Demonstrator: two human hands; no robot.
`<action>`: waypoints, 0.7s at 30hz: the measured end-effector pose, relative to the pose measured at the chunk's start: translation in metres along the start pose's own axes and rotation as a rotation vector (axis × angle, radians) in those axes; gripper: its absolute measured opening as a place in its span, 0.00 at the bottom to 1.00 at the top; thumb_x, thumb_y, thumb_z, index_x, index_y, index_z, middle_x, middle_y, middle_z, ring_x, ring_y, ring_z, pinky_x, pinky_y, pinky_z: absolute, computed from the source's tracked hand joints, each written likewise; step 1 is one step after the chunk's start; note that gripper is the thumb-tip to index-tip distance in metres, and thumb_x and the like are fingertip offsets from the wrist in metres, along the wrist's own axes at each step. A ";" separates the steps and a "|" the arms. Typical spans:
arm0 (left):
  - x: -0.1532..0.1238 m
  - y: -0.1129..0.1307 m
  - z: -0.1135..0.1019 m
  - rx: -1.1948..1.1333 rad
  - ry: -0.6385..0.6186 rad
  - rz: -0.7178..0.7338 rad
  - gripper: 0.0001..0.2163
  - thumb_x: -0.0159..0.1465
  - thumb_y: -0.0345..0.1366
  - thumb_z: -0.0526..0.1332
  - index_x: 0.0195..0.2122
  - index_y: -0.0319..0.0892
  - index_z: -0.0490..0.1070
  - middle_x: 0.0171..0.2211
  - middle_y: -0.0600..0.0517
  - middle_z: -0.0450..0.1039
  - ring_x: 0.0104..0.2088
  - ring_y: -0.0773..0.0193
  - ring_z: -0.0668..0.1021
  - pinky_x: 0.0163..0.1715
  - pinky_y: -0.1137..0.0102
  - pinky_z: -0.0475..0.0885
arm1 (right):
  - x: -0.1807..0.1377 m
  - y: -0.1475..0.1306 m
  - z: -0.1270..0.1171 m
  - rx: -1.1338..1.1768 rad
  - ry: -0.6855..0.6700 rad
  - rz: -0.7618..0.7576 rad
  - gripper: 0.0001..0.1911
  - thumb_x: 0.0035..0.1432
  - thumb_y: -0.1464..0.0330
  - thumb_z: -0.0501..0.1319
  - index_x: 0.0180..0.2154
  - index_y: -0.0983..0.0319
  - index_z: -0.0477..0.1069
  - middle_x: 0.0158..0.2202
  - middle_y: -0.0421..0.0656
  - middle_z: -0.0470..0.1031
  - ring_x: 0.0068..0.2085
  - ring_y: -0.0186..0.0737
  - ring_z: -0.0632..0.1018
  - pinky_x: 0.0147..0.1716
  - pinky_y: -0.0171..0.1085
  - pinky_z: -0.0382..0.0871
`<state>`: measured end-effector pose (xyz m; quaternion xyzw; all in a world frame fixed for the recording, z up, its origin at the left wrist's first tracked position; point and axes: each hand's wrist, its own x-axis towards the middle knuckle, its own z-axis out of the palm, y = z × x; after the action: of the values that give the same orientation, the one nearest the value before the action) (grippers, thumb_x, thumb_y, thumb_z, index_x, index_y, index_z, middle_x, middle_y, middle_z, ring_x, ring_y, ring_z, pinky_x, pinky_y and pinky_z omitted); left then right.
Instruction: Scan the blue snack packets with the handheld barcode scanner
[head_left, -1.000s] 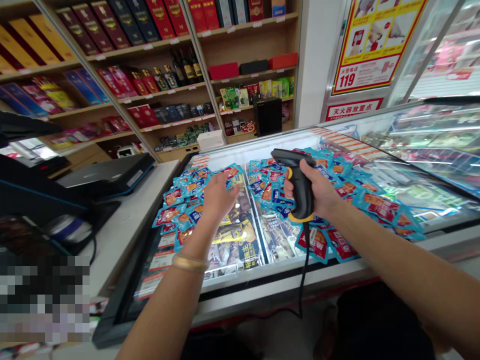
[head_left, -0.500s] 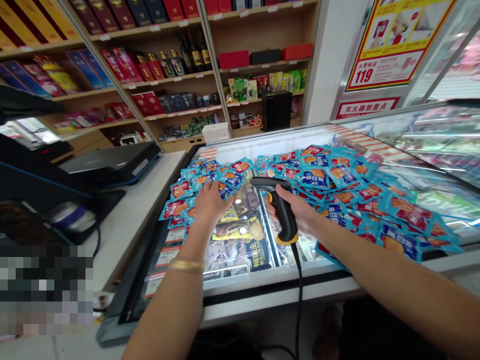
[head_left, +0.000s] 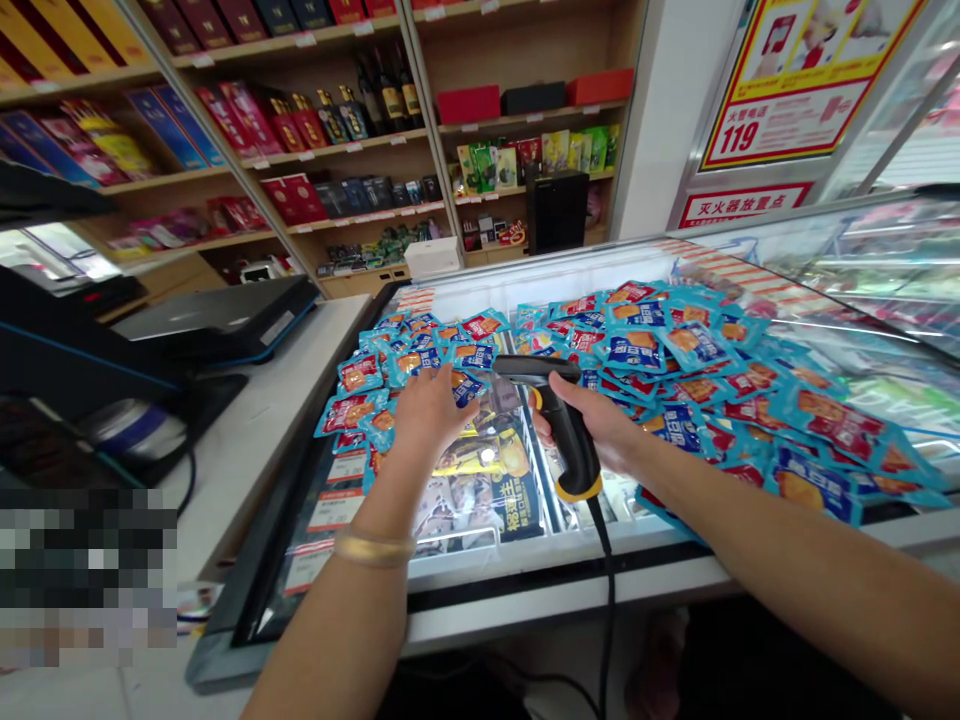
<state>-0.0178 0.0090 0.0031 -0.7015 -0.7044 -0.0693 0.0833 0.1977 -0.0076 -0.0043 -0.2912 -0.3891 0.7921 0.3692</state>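
My right hand (head_left: 600,430) grips a black barcode scanner (head_left: 559,420) with a yellow trim, its head pointing left over the glass lid of a chest freezer (head_left: 480,560). Its black cable hangs down past the freezer's front edge. My left hand (head_left: 427,415), with a gold bangle on the wrist, reaches into a spread of small blue and red snack packets (head_left: 675,370) lying on the glass. Its fingers rest on the packets at the left of the pile; whether they hold one is hidden.
A white counter (head_left: 247,440) to the left carries a closed laptop-like device (head_left: 225,320) and a dark till unit (head_left: 67,370). Wooden shelves (head_left: 337,150) with boxed goods and bottles stand behind. A second glass-topped freezer (head_left: 885,290) runs to the right.
The right hand has lowered the scanner and swung its head to the left. The left hand stays on the left packets, shifting slightly. The camera view has drifted a little.
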 end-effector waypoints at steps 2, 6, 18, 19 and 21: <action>-0.003 0.001 -0.008 0.027 -0.059 0.035 0.23 0.61 0.46 0.56 0.53 0.37 0.68 0.43 0.39 0.76 0.45 0.46 0.77 0.43 0.60 0.71 | -0.001 0.000 0.001 0.005 0.000 0.003 0.23 0.48 0.48 0.65 0.32 0.62 0.69 0.21 0.39 0.69 0.22 0.34 0.67 0.22 0.33 0.62; -0.008 0.001 -0.022 0.028 -0.172 0.058 0.19 0.64 0.40 0.50 0.54 0.41 0.67 0.39 0.42 0.79 0.40 0.49 0.80 0.38 0.62 0.72 | -0.001 -0.001 0.001 0.007 -0.008 0.002 0.23 0.49 0.48 0.65 0.30 0.62 0.68 0.20 0.39 0.69 0.22 0.33 0.67 0.21 0.33 0.61; 0.002 0.004 -0.008 -0.988 0.187 -0.333 0.10 0.58 0.40 0.54 0.27 0.42 0.71 0.22 0.52 0.73 0.27 0.59 0.78 0.32 0.65 0.74 | -0.002 -0.002 0.004 0.009 0.003 0.003 0.23 0.50 0.48 0.64 0.30 0.62 0.68 0.20 0.39 0.68 0.22 0.34 0.67 0.21 0.33 0.60; 0.003 0.006 -0.007 -1.196 0.167 -0.383 0.09 0.57 0.40 0.55 0.27 0.42 0.70 0.21 0.53 0.72 0.26 0.60 0.77 0.31 0.64 0.75 | -0.002 -0.002 0.003 0.010 0.005 0.002 0.23 0.50 0.48 0.64 0.30 0.62 0.68 0.20 0.39 0.68 0.22 0.34 0.67 0.20 0.33 0.60; 0.003 0.010 -0.007 -1.502 0.101 -0.449 0.07 0.54 0.40 0.58 0.29 0.42 0.70 0.22 0.54 0.72 0.26 0.62 0.78 0.33 0.61 0.78 | -0.002 -0.001 0.003 0.015 0.008 -0.003 0.23 0.49 0.48 0.64 0.31 0.62 0.68 0.20 0.39 0.68 0.22 0.33 0.67 0.20 0.33 0.60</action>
<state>-0.0078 0.0104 0.0099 -0.4068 -0.5893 -0.5739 -0.3974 0.1968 -0.0099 -0.0015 -0.2908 -0.3821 0.7934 0.3742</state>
